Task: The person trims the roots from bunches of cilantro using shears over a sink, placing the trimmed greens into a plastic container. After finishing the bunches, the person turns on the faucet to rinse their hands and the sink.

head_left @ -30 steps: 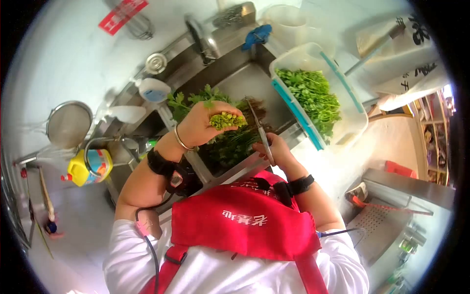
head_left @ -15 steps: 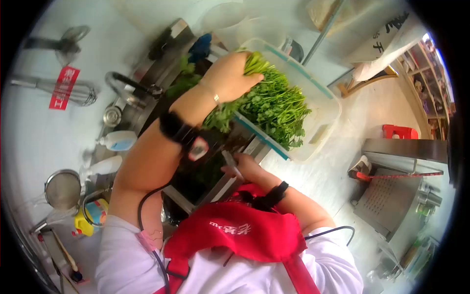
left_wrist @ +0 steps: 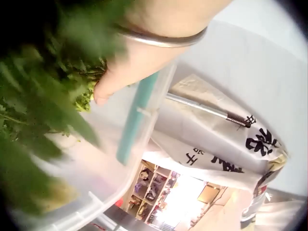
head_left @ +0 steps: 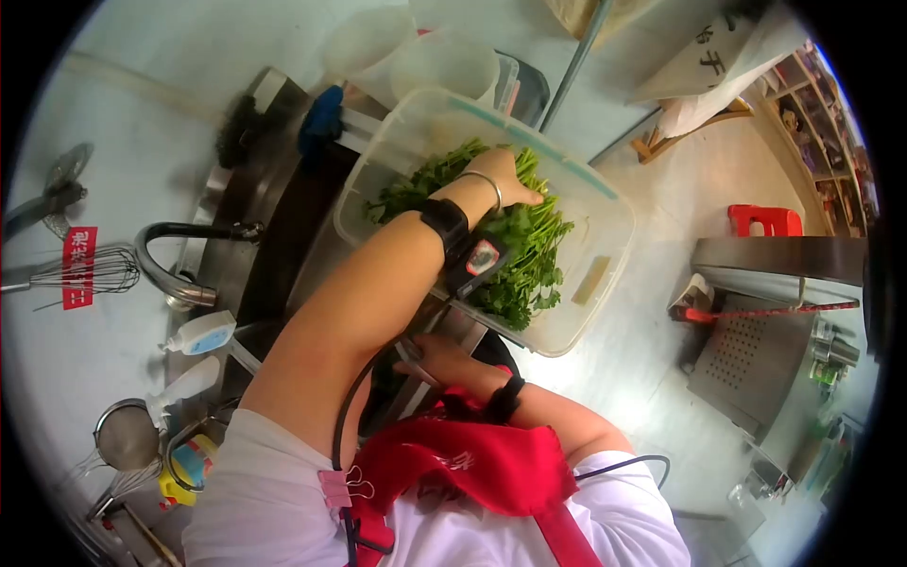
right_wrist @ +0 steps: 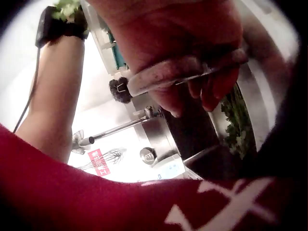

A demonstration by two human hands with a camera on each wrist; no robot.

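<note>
My left hand [head_left: 505, 178] reaches down into a clear plastic tub [head_left: 612, 260] and holds a bunch of leafy green herbs. In the left wrist view its thumb lies by the cut stem ends [left_wrist: 84, 102], while blurred leaves [left_wrist: 29, 144] fill the near left side. More leafy green herbs [head_left: 529, 283] lie in the tub under the hand and hide some of its fingers. Lower down, at the sink's front edge, my right hand [head_left: 442, 359] grips a knife [right_wrist: 159, 77] by its metal handle.
A steel sink [head_left: 307, 260] with a curved faucet [head_left: 175, 274] lies left of the tub. More greens [right_wrist: 236, 122] show in the sink in the right wrist view. Translucent buckets [head_left: 444, 71] stand behind the tub. A blue cloth [head_left: 321, 123] hangs by the sink's far corner.
My left hand has carried the bunch from over the sink rightward and down into the tub. The right hand stays near the sink's front edge with the knife. The head view has swung right.
</note>
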